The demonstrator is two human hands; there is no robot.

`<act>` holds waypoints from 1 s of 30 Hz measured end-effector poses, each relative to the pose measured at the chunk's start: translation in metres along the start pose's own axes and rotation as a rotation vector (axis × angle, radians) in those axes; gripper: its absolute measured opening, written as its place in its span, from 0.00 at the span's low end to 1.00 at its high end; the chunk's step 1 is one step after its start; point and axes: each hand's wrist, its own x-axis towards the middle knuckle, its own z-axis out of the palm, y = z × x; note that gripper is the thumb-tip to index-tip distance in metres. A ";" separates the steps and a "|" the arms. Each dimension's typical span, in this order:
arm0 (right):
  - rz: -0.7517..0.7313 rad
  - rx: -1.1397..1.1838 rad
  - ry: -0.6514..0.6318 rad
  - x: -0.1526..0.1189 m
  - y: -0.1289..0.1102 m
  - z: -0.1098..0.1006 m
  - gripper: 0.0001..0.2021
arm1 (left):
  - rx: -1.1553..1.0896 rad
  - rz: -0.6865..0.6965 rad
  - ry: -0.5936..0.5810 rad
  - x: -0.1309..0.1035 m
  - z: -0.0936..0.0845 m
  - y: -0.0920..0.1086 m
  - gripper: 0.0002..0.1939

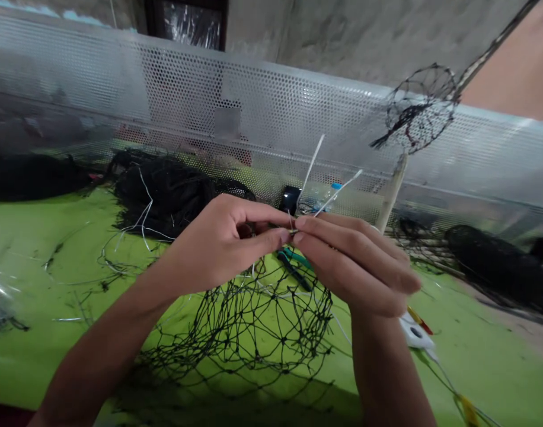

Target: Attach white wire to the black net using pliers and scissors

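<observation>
Both hands meet at the middle of the view, fingertips pinched close together. My left hand (pixel 227 237) is closed, thumb and forefinger pressed on a small dark bit of cord. My right hand (pixel 355 255) pinches the same spot from the other side. Below them spreads a black knotted net (pixel 256 320), its upper strands running up towards the fingers; the exact grip point is mostly hidden. Two white strips (pixel 313 163) stick up behind the fingertips. Green-and-black handled pliers (pixel 296 270) lie partly hidden under the hands.
A heap of black netting (pixel 165 190) lies behind my left hand on the green tabletop (pixel 485 362). A small round net (pixel 425 110) hangs at upper right, near a wooden stick (pixel 393 190). A white power strip (pixel 416 332) is at right. A perforated metal panel (pixel 289 107) stands behind.
</observation>
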 end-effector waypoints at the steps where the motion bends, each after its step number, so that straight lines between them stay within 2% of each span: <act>1: 0.001 0.003 0.011 0.000 0.000 0.000 0.06 | 0.007 0.012 0.017 0.000 0.001 0.000 0.11; 7: 0.051 0.105 0.032 0.002 0.001 0.005 0.09 | -0.031 -0.015 0.061 0.002 0.005 -0.002 0.08; 12: 0.196 0.173 0.066 0.006 -0.004 0.006 0.09 | -0.159 -0.063 0.038 0.003 0.004 -0.001 0.05; 19: 0.310 0.255 -0.056 0.006 -0.004 -0.002 0.12 | -0.272 -0.155 -0.022 0.010 0.003 -0.002 0.02; 25: 0.344 0.258 -0.085 0.005 -0.004 -0.001 0.12 | -0.157 -0.146 0.006 0.009 0.005 -0.006 0.04; 30: 0.363 0.286 -0.119 0.005 -0.004 -0.001 0.13 | -0.038 -0.081 0.049 0.008 0.008 -0.008 0.06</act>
